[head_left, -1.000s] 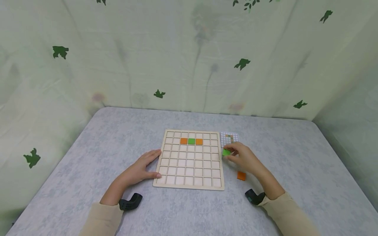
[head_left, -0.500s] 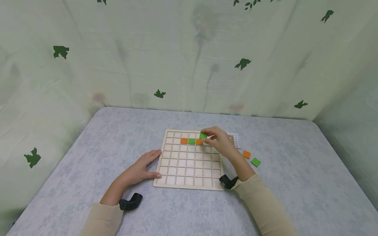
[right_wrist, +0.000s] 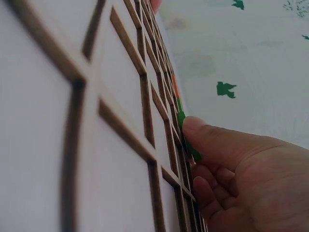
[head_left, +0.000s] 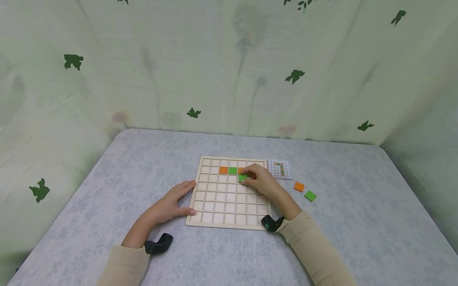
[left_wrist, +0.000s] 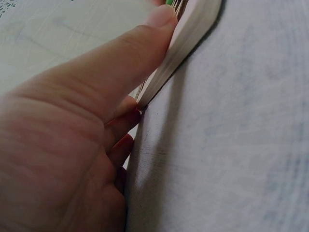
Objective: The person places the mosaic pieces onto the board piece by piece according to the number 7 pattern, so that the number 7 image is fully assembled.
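A wooden grid board (head_left: pixel 220 197) lies on the table, its left edge beside my left hand (head_left: pixel 171 204). That hand's thumb (left_wrist: pixel 140 46) rests on the board's rim, with the other fingers stretched along the side. Over the grid, my right hand (head_left: pixel 260 180) pinches a green square tile (head_left: pixel 242 178) between thumb and fingers. The held tile is tilted, close to the cell just below an orange tile (head_left: pixel 239 170) that the fingers partly cover. To the left of that one sit a green tile (head_left: pixel 232 170) and another orange tile (head_left: pixel 223 170) in the same row.
A small pattern card (head_left: pixel 280 169) with a printed grid lies by the board's upper right edge. Right of the board are a loose orange tile (head_left: pixel 299 186) and a loose green tile (head_left: pixel 310 196). A patterned cloth (head_left: pixel 229 79) hangs behind the table.
My right hand has carried a green tile from beside the board leftward over the grid, then down below the row. The pattern card is uncovered again. My left hand has stayed put.
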{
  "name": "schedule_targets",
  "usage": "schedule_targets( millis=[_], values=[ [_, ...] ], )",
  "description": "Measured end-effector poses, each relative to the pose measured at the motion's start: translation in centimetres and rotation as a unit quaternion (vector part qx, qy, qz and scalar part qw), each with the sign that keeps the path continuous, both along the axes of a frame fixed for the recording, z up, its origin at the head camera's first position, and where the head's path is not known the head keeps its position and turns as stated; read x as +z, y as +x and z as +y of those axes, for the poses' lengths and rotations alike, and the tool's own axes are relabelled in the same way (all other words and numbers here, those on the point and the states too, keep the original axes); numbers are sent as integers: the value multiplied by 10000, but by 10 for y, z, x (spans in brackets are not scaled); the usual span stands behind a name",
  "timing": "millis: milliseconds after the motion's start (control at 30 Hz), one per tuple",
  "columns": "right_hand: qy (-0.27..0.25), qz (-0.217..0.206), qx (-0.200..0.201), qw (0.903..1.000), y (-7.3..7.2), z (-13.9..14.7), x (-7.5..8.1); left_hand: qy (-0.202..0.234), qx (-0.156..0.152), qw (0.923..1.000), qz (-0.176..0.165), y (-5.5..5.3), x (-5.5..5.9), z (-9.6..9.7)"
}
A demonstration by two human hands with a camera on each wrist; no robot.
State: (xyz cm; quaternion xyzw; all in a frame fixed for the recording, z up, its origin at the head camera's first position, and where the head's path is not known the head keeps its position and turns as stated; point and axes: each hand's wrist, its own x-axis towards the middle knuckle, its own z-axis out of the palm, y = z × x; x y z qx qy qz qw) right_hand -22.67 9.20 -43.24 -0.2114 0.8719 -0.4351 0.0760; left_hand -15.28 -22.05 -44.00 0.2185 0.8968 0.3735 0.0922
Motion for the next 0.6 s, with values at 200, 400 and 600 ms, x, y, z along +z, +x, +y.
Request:
schedule_targets(
  millis=[200,400,600],
  values=[
    [116,132,131,9998,0,-4,0,-37,43,10000,-47,0,1,0],
    [43,-50,53,10000,1,-3,3,-4,9,10000,-50,-1,-1,-1],
    [-185,87,44,9998,5,9,16,49,-37,10000,-20,-1,-3,-2]
  ],
)
